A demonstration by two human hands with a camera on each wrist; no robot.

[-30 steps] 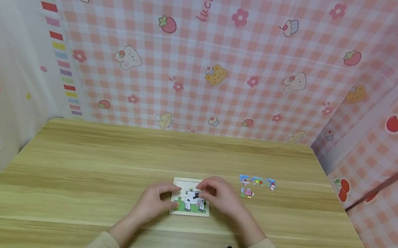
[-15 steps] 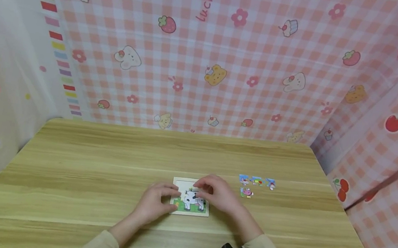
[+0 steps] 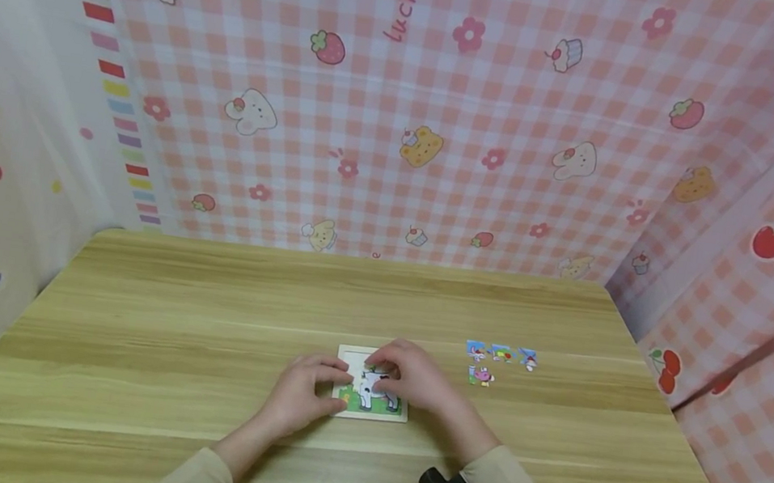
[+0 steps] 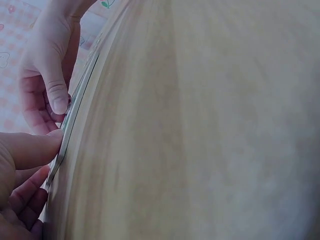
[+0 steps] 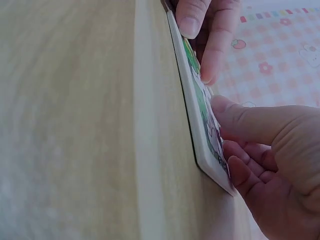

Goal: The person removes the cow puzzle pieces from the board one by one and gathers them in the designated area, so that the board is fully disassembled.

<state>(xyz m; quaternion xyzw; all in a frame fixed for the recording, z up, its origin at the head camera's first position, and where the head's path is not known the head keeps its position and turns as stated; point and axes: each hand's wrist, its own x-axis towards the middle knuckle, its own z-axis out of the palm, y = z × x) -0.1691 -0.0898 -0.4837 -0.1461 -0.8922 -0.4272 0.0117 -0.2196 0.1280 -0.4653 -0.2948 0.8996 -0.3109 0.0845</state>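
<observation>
A small cow jigsaw board [image 3: 371, 416] with a pale frame lies flat on the table, its lower part filled by a cow on green grass. At its left side my left hand [image 3: 300, 389] holds the board, thumb near the lower corner and fingertips higher on the face. My right hand [image 3: 413, 375] reaches over from the right and touches the cow picture with thumb and fingertips. No loose piece shows between them. Seen from the right wrist, the right thumb [image 5: 250, 117] lies on the picture's surface. Part of the cow is hidden under the right hand.
Several loose jigsaw pieces [image 3: 501, 354] lie right of the board, mostly in a row, with a pink one [image 3: 482, 376] just below. The wooden table [image 3: 204, 291] ends at a pink checked curtain [image 3: 375, 109]. Both wrists carry black cameras.
My right hand has slid left across the board, from the cow's back towards its head. The left hand stays at the left edge, barely shifting. The loose pieces lie as before.
</observation>
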